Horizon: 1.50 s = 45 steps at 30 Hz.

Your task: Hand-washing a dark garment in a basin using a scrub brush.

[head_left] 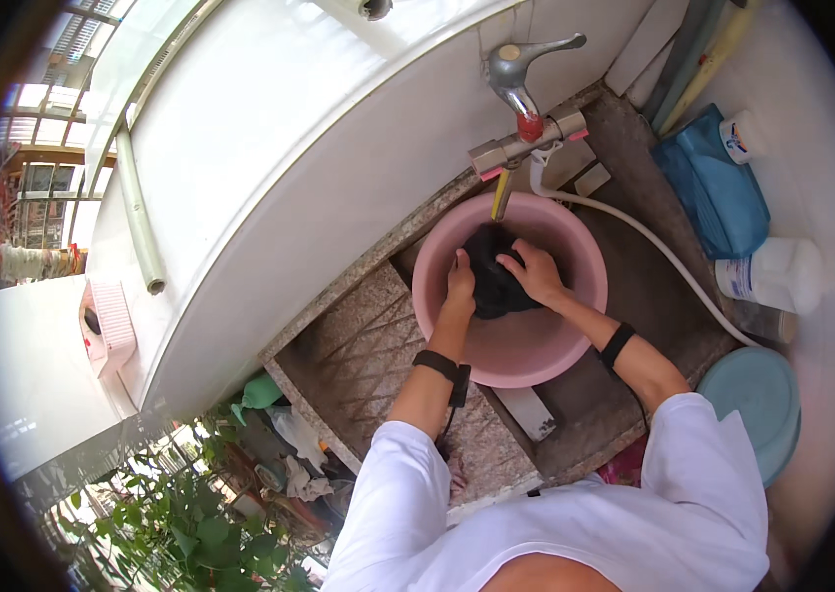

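Observation:
A dark, black cloth [498, 288] is bunched in a round pink basin [590, 259], beneath the tap. On the cloth's left edge, my left hand [461, 277] grips it with the thumb up. My right hand [534, 273] holds the other side, thumb toward the middle and fingers partly hidden behind the fabric. Both hands are inside the basin's rim. Above them stands a metal tap [514, 74] with a lever handle and a red collar. A yellow-and-grey spout tube [501, 195] drops from its crosspiece to the basin's far edge.
The basin stands in a stone sink with a ridged washboard slab [368, 365] on its left. A white hose [669, 259] curves along the right, near a blue bag [713, 183], a white bottle [777, 276] and a blue-green tub [753, 405]. Plants [210, 538] grow at lower left.

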Each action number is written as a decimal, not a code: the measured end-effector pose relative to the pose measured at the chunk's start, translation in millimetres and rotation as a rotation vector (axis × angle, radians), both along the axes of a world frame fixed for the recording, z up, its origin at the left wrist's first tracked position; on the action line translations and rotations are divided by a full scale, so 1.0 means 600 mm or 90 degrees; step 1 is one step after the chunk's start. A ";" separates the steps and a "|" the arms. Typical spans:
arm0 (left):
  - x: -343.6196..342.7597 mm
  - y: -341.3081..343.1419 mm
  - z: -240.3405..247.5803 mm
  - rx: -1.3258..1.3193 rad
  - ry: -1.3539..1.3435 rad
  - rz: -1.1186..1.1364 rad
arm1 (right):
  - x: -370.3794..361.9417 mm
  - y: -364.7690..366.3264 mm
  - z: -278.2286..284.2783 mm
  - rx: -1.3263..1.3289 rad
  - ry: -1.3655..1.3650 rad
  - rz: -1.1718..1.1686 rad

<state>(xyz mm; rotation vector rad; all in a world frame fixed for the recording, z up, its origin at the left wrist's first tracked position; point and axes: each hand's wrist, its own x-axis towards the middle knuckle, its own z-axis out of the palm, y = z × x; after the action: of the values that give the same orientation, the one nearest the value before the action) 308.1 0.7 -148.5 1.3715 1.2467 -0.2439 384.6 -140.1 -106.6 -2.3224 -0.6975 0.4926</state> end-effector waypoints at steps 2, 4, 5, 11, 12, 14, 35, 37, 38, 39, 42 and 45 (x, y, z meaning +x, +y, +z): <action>-0.040 0.003 0.044 -0.421 -0.283 0.321 | -0.029 -0.016 0.080 0.123 0.036 -0.042; -0.068 -0.017 0.065 -0.484 -0.348 0.380 | -0.055 -0.052 0.133 0.095 -0.002 0.004; -0.086 -0.025 0.068 -0.543 -0.408 0.448 | -0.065 -0.066 0.143 0.064 -0.031 0.056; -0.131 -0.035 0.057 -0.344 0.028 0.442 | -0.088 -0.095 0.075 -0.285 0.131 0.065; -0.125 -0.036 0.060 -0.344 0.031 0.443 | -0.090 -0.084 0.075 -0.343 0.113 0.045; -0.102 -0.040 0.067 -0.229 0.088 0.297 | -0.078 -0.064 0.055 -0.247 0.037 0.044; -0.079 0.072 0.433 -0.292 -0.497 0.016 | 0.026 -0.164 0.385 0.080 -0.038 0.127; -0.089 0.062 0.527 -0.275 -0.553 0.008 | 0.023 -0.163 0.464 0.122 -0.130 0.126; -0.098 0.068 0.561 -0.249 -0.607 0.015 | 0.016 -0.154 0.507 0.131 -0.153 0.124; -0.095 0.071 0.594 -0.231 -0.667 0.016 | 0.015 -0.154 0.545 0.147 -0.207 0.120; -0.100 0.078 0.686 -0.174 -0.732 0.009 | 0.004 -0.156 0.666 0.198 -0.354 0.094; -0.096 0.079 0.750 -0.145 -0.810 -0.022 | 0.018 -0.158 0.751 0.221 -0.416 0.070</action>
<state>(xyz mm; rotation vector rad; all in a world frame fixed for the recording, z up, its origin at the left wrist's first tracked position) 250.6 47.9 301.5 1.0084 0.1166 0.4194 395.2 -234.8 343.9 -2.1023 -1.1143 -0.3488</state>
